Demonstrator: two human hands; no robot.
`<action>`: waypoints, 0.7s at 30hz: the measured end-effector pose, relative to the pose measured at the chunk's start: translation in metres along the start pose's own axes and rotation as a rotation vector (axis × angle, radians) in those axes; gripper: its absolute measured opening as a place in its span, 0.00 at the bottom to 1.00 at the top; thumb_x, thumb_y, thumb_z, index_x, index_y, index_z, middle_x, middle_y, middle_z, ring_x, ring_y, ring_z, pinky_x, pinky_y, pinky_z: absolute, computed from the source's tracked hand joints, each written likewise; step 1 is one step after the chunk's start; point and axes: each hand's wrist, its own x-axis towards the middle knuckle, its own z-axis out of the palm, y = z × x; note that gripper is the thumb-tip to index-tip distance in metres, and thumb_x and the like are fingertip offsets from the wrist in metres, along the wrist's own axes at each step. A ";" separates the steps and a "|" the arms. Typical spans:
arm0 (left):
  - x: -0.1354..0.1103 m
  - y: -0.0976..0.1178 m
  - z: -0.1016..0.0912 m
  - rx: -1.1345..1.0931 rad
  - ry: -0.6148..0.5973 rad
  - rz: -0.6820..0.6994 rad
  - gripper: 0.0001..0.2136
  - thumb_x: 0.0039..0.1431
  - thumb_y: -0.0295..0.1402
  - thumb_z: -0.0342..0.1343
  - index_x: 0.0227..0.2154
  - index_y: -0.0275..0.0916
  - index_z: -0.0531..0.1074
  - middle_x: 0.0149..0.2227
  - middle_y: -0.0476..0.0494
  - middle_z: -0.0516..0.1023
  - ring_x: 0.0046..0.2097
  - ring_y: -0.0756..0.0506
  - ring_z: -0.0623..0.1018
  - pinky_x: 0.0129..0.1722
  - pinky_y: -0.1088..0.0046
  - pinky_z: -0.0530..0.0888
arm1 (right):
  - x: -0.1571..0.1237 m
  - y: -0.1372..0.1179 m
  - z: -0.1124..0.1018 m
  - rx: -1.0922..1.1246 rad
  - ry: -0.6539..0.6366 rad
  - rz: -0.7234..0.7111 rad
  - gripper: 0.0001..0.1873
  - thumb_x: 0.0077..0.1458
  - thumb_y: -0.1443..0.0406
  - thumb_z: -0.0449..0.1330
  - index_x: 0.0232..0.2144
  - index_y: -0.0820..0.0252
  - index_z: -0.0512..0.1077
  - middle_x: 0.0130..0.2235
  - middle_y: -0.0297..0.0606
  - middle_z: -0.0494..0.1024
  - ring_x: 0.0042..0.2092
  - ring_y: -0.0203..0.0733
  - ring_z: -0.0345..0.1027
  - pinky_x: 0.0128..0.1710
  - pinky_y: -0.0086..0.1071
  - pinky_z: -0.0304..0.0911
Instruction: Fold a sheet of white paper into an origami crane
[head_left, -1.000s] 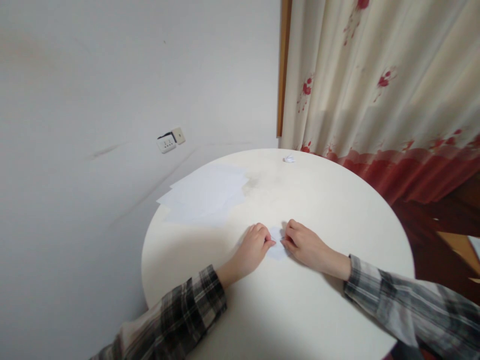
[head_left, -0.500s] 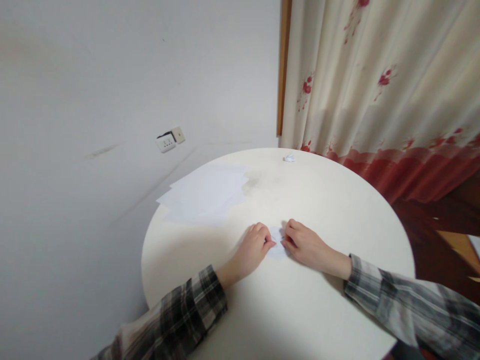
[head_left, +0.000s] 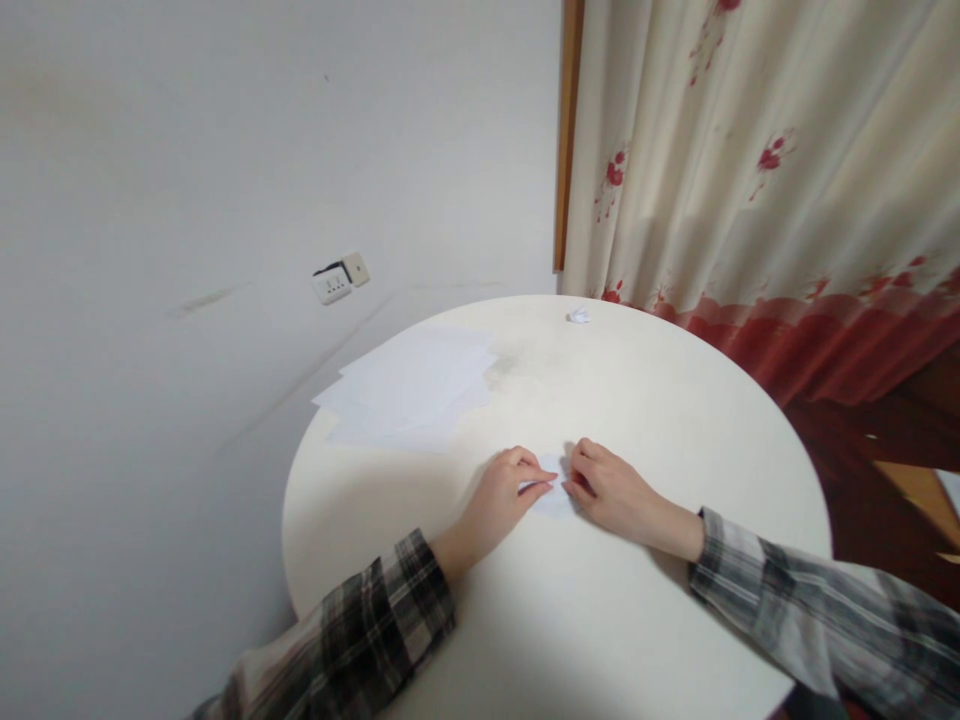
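"Head view, and it all centres on one small white paper, down flat on the round worktop, right between two bare hands!"

"What's the left hand up to from where you're standing?"

"Thumb and forefinger stretched out, tips nearly meeting above the paper, a sliver of white between them. Whether that's a true pinch, I can't tell."

"And the right hand?"

"Fingers curled in, thumb tip down at the paper's right edge. Pinching or only pressing? Its own knuckles hide that from me."

"So how does a scrap like that handle?"

"Light as anything, I'd judge! Thin, limp, quick to crease, and liable to skate across that smooth top if nobody pins it."

"Where would you take hold, then?"

"By opposite edges, fingertips only, one side steadied against the worktop. Pull hard and I'd expect a tear; squeeze the middle and you get wrinkles."

"Plenty more white about, mind you."

"Oh yes, a fanned spread of sheets over on the left, well apart from the hands, and a little crumpled-looking piece out near the far rim!"
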 end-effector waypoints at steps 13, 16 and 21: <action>0.002 -0.003 0.001 -0.007 0.005 0.007 0.06 0.56 0.32 0.55 0.32 0.42 0.77 0.34 0.46 0.72 0.38 0.48 0.72 0.40 0.71 0.69 | 0.001 -0.001 -0.001 -0.018 -0.010 -0.001 0.05 0.54 0.68 0.52 0.27 0.62 0.66 0.34 0.41 0.66 0.35 0.40 0.61 0.35 0.32 0.59; 0.001 -0.001 0.000 0.054 0.003 0.052 0.07 0.58 0.32 0.53 0.32 0.41 0.76 0.34 0.46 0.72 0.38 0.48 0.71 0.40 0.70 0.68 | 0.001 -0.001 0.000 -0.015 -0.003 -0.003 0.06 0.54 0.67 0.52 0.27 0.62 0.66 0.34 0.41 0.66 0.35 0.40 0.60 0.35 0.32 0.59; 0.001 0.004 -0.003 0.401 -0.067 0.245 0.11 0.62 0.32 0.46 0.32 0.39 0.73 0.34 0.44 0.71 0.39 0.46 0.69 0.38 0.70 0.66 | 0.000 -0.001 0.001 -0.011 0.017 0.002 0.05 0.54 0.67 0.53 0.27 0.62 0.65 0.33 0.41 0.66 0.35 0.40 0.60 0.35 0.33 0.59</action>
